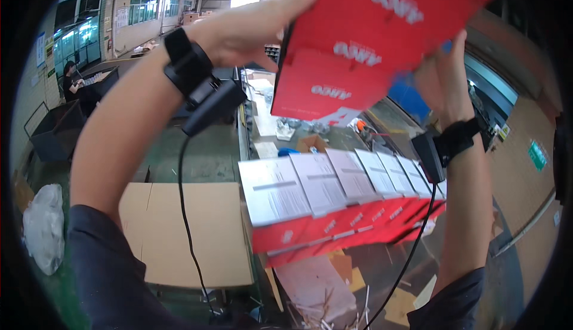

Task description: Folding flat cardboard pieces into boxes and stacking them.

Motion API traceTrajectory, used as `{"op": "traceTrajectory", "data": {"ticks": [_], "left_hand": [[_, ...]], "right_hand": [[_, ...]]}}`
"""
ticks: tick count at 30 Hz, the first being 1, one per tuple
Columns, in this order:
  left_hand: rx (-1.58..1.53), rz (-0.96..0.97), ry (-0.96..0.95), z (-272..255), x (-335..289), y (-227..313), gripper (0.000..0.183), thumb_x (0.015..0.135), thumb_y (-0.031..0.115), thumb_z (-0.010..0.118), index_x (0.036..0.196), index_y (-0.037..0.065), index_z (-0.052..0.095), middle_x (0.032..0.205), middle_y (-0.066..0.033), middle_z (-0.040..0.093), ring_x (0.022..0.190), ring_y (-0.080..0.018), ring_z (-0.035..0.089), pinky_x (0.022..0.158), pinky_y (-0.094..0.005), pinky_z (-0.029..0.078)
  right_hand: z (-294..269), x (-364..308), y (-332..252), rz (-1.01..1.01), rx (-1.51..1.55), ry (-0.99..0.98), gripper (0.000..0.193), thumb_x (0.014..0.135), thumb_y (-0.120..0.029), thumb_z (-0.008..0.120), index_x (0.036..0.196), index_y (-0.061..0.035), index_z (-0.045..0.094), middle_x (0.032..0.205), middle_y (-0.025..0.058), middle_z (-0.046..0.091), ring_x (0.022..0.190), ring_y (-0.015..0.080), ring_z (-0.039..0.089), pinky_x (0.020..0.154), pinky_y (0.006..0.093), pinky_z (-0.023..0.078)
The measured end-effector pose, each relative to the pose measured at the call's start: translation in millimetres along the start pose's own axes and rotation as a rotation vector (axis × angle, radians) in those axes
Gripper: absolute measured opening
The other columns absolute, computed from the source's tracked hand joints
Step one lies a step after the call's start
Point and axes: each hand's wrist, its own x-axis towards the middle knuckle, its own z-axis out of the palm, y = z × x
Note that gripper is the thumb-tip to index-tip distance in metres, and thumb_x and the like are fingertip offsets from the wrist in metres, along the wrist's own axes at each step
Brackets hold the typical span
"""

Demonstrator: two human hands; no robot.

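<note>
Raised in front of me at the upper right is a group of red boxes (358, 49) with white lettering, pressed side by side. My left hand (256, 31) grips their left edge, the thumb and fingers spread around it. My right hand (444, 82) supports them from the right; it is blurred and its fingers are partly hidden behind the boxes. Below stands a row of similar boxes (349, 219), with white printed tops and red sides, lined up on a dark work surface. Both wrists wear black straps with small devices and cables.
A flat brown cardboard sheet (185, 234) lies left of the row. Behind the row are an open carton (312, 144) and clear plastic wrapping. A white plastic bag (45, 228) and a dark cart (59, 130) stand at left, near a person (71, 85). Cardboard scraps (316, 288) lie in front.
</note>
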Motion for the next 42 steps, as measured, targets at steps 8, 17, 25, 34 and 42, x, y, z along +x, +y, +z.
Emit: {"op": "traceTrajectory", "data": {"ticks": [8, 17, 25, 34, 42], "left_hand": [[0.119, 0.27, -0.149, -23, 76, -251, 0.099, 0.09, 0.076, 0.041, 0.157, 0.019, -0.005, 0.164, -0.0141, 0.001, 0.148, -0.0392, 0.016, 0.102, -0.0688, 0.036], [-0.822, -0.455, -0.141, 2, 50, -363, 0.105, 0.091, 0.074, 0.041, 0.156, 0.014, -0.016, 0.166, -0.0112, 0.002, 0.152, -0.0328, 0.005, 0.107, -0.0724, 0.023], [-0.787, -0.58, -0.408, -2, 35, -411, 0.086, 0.093, 0.076, 0.033, 0.156, 0.018, 0.026, 0.158, -0.0095, 0.028, 0.142, -0.0367, 0.03, 0.1, -0.0683, 0.039], [-0.619, -0.655, -0.431, 68, 65, -471, 0.09, 0.091, 0.081, 0.024, 0.155, 0.018, 0.028, 0.155, -0.009, 0.034, 0.142, -0.0299, 0.032, 0.1, -0.0677, 0.039], [-0.599, -0.681, -0.355, 85, 56, -457, 0.087, 0.092, 0.079, 0.023, 0.157, 0.02, 0.022, 0.16, -0.0008, 0.026, 0.148, -0.0249, 0.021, 0.102, -0.0679, 0.031]], "right_hand": [[-51, 56, 158, 0.469, 0.374, 0.008, 0.089, 0.089, -0.077, 0.036, 0.154, -0.0165, 0.028, 0.158, 0.0081, 0.033, 0.142, 0.0341, 0.035, 0.109, 0.0671, 0.028], [-83, 49, 275, 0.893, 0.116, -0.026, 0.092, 0.087, -0.081, 0.035, 0.15, -0.0142, 0.035, 0.151, 0.0134, 0.043, 0.132, 0.0371, 0.048, 0.099, 0.0649, 0.041], [-111, 26, 281, 1.213, -0.439, -0.346, 0.077, 0.091, -0.065, 0.052, 0.148, -0.0139, 0.04, 0.148, 0.0141, 0.048, 0.13, 0.0312, 0.052, 0.105, 0.0511, 0.044], [-83, -1, 269, 1.22, -1.134, -0.936, 0.072, 0.092, -0.068, 0.05, 0.13, -0.0078, 0.063, 0.134, 0.0197, 0.059, 0.126, 0.0342, 0.054, 0.109, 0.036, 0.038], [-30, -51, 93, 0.651, -1.053, -0.19, 0.044, 0.093, -0.035, 0.066, 0.115, 0.0028, 0.067, 0.109, 0.0148, 0.07, 0.1, 0.022, 0.065, 0.09, 0.0336, 0.049]]}}
